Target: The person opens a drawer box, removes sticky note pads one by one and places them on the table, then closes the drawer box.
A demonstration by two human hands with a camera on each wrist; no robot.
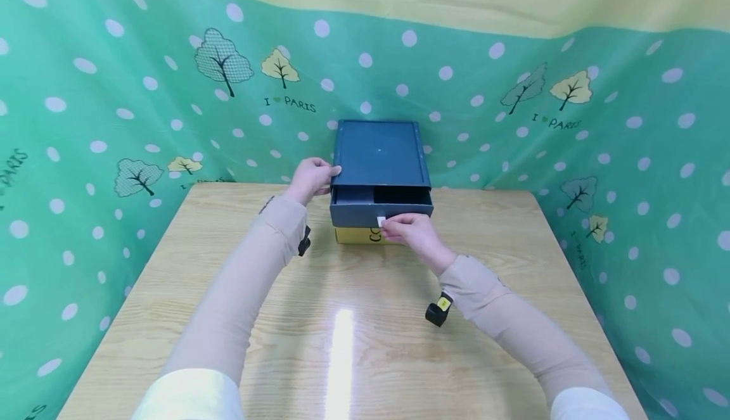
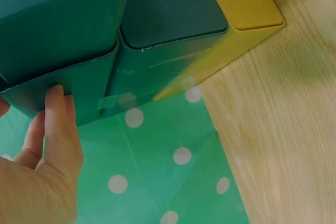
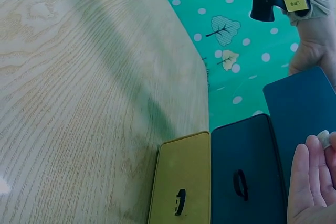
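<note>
A dark blue drawer unit (image 1: 376, 151) stands at the far side of the table, its top drawer (image 1: 353, 215) pulled partly out. Thumb and fingertips of the right hand (image 1: 412, 233) pinch a small white tab (image 3: 324, 139) on the drawer's front. My left hand (image 1: 310, 178) rests against the unit's upper left side, thumb by the top edge. Its fingers (image 2: 56, 124) lie fairly straight along the side wall in the left wrist view. Inside the drawer a lighter blue part shows at left, and the right part is dark.
Below the top drawer come a closed dark blue drawer (image 3: 241, 156) and a yellow one (image 3: 181, 171), each with a black mark on its front. A green dotted curtain (image 1: 365, 84) hangs right behind the unit. The wooden table (image 1: 393, 344) stretches out in front.
</note>
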